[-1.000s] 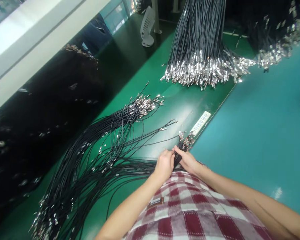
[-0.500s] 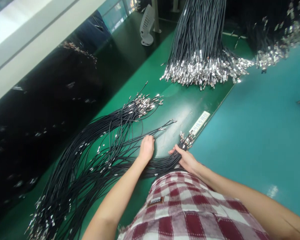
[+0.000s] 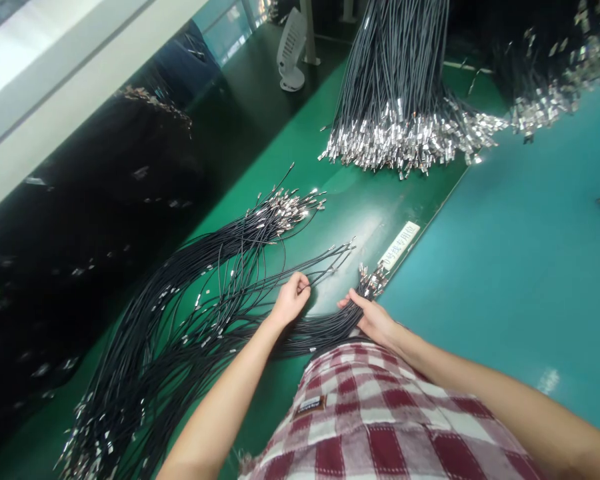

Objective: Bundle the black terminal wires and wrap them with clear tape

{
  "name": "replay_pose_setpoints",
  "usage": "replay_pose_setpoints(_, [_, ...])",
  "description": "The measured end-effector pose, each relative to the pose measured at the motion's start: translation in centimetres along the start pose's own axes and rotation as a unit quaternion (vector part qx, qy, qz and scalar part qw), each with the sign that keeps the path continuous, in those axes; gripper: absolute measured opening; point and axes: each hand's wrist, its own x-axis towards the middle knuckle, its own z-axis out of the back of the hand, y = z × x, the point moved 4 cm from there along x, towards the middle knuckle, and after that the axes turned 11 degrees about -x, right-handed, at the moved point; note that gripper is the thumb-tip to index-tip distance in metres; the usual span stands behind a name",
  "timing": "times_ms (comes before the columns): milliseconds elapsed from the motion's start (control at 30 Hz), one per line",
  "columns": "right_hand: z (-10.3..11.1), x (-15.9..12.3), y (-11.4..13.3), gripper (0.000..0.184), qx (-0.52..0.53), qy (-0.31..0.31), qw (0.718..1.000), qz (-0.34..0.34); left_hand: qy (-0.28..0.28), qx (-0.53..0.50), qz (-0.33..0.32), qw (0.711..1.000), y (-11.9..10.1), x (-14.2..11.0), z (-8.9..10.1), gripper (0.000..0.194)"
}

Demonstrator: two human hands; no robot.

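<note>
My right hand (image 3: 373,313) is closed around a bundle of black wires (image 3: 325,331) close to its metal-tipped ends (image 3: 373,280), by the table's front edge. To its left, my left hand (image 3: 293,295) is closed in a pinch at one of the loose black wires (image 3: 330,253) that lie apart from the bundle. Its fingertips partly hide the wire. Beyond it on the green table (image 3: 340,207) lies a larger pile of black wires (image 3: 200,257) with shiny terminals (image 3: 287,212), which curves down to the lower left.
A thick hank of wires (image 3: 395,73) with silver terminals hangs over the table's far part, and another (image 3: 540,110) is to its right. A white label (image 3: 401,245) is stuck at the edge. A small white fan (image 3: 292,53) stands behind; a pale beam (image 3: 80,73) crosses the upper left.
My left hand has left the bundle and moved left to the loose wires, whose tips have shifted and spread. My right hand has kept its hold on the bundle.
</note>
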Motion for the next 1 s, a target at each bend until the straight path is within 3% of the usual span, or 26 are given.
replay_pose_setpoints(133, [-0.1, 0.1, 0.1, 0.019, 0.005, -0.001, 1.000, -0.007, 0.056, -0.190, -0.031, 0.980, -1.6, 0.0, 0.8, 0.037])
replay_pose_setpoints(267, [-0.2, 0.2, 0.0, 0.021, 0.003, 0.018, 1.000, -0.002, 0.028, -0.287, 0.036, 0.957, -1.8, 1.5, 1.7, 0.051])
replay_pose_setpoints(467, [-0.2, 0.2, 0.2, 0.027, -0.001, 0.050, 0.998, 0.037, 0.096, -0.224, 0.058, 0.968, -1.4, 1.3, -0.9, 0.046])
replay_pose_setpoints(600, [-0.7, -0.3, 0.6, 0.043, -0.005, 0.074, 0.995, 0.070, 0.110, -0.215, 0.092, 0.966, -0.8, -0.1, -3.1, 0.046])
replay_pose_setpoints(733, [-1.4, -0.6, 0.9, 0.048, -0.038, 0.068, 0.993, 0.091, 0.127, -0.143, 0.069, 0.979, -1.1, -0.9, -4.3, 0.035])
replay_pose_setpoints(867, [-1.6, -0.7, 1.0, 0.038, -0.070, 0.063, 0.988, 0.119, 0.136, -0.087, 0.037, 0.986, -1.7, -1.4, -4.5, 0.032])
replay_pose_setpoints(1000, [-1.2, -0.5, 0.6, 0.039, -0.055, 0.043, 0.992, 0.105, 0.131, 0.004, -0.002, 0.991, -1.3, -2.6, -3.0, 0.033])
